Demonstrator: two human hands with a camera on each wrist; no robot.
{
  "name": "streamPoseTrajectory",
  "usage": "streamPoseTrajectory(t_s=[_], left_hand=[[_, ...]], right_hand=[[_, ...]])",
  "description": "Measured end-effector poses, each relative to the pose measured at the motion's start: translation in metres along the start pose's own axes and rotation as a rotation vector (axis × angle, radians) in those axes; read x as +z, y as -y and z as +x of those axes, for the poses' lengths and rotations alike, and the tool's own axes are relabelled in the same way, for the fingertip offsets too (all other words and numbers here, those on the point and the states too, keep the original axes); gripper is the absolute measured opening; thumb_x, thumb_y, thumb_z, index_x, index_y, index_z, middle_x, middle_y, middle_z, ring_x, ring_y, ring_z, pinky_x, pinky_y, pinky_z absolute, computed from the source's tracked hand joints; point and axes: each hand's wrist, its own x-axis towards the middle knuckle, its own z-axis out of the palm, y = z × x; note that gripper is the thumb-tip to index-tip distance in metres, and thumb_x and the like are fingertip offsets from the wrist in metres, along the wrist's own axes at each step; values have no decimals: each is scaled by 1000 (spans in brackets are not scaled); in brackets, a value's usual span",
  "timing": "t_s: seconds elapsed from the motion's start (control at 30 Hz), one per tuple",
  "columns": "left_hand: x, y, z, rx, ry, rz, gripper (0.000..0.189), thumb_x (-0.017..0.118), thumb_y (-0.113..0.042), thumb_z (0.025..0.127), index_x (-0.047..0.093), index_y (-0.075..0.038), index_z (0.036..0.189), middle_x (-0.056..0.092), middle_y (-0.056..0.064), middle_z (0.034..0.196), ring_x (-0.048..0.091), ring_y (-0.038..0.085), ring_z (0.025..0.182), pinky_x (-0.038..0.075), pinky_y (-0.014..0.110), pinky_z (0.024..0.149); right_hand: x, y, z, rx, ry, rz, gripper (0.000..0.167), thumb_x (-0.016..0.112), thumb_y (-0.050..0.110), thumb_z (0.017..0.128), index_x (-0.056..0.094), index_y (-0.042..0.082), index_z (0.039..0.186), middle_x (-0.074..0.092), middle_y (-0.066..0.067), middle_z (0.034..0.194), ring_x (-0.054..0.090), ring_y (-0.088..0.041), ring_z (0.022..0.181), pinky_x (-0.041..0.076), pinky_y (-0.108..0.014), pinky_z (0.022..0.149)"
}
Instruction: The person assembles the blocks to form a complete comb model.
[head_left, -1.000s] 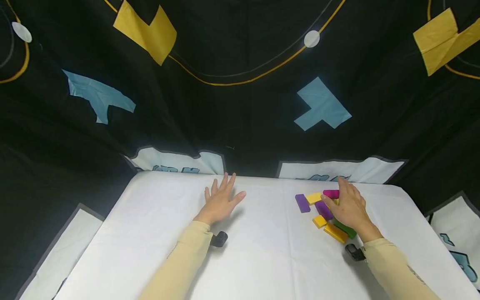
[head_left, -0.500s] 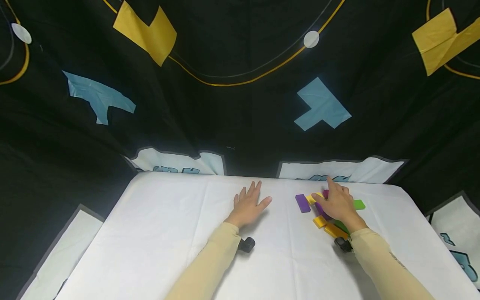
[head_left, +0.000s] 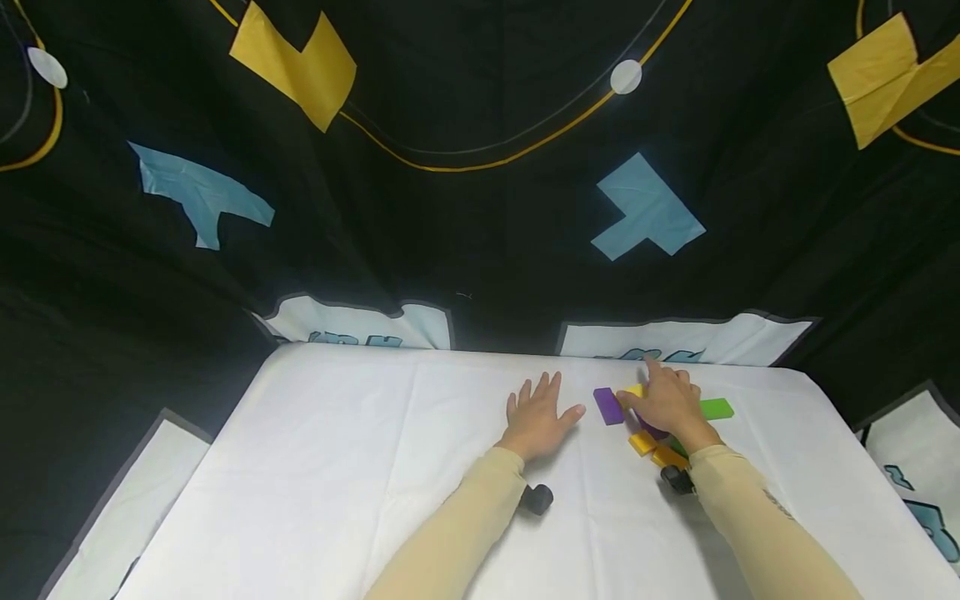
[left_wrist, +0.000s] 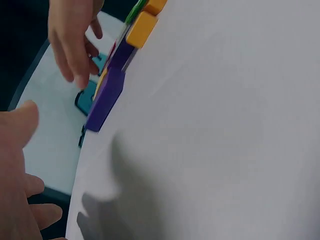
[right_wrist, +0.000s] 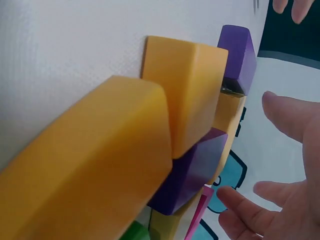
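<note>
My right hand (head_left: 667,406) is over a loose cluster of coloured blocks, thumb and fingers spread, gripping none of them. In the right wrist view its fingers appear above the blocks; contact cannot be told. A purple block (head_left: 608,407) lies at the cluster's left side. Nearby are a short orange block (head_left: 642,442), a longer orange block (head_left: 669,457), a yellow block (head_left: 636,389) and a light green block (head_left: 717,408). A pink block (right_wrist: 199,212) shows in the right wrist view. Left of the cluster, my left hand (head_left: 536,423) hovers with fingers spread, holding nothing, its shadow below.
The blocks lie on a white-covered table (head_left: 315,467), toward its far right. Behind it hangs a black cloth (head_left: 480,242) with yellow and blue shapes. A small black camera sits at each wrist.
My left hand has moved right, toward the blocks. My right hand has shifted slightly left over the cluster, uncovering the light green block. The visible blocks have stayed about where they were.
</note>
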Motion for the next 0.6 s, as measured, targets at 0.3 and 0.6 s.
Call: streamPoseTrajectory(t_s=[0.3,0.6], left_hand=[[17,-14,6,-4,-23,67,70,51,-48,102,32,-10,158,30,13,163,20,40,151,12,63,119],[25,-25,12,-4,-27,183,71,49,-53,101,33,-13,158,31,9,163,21,38,151,14,62,119]], right_hand=[[3,-1,5,15,-6,-71,80,69,42,90,41,-7,147,44,-35,140,33,-52,127,27,-70,103],[7,-2,6,-20,-17,-115,66,70,43,90,59,-7,131,54,-31,127,38,-50,120,34,-65,97]])
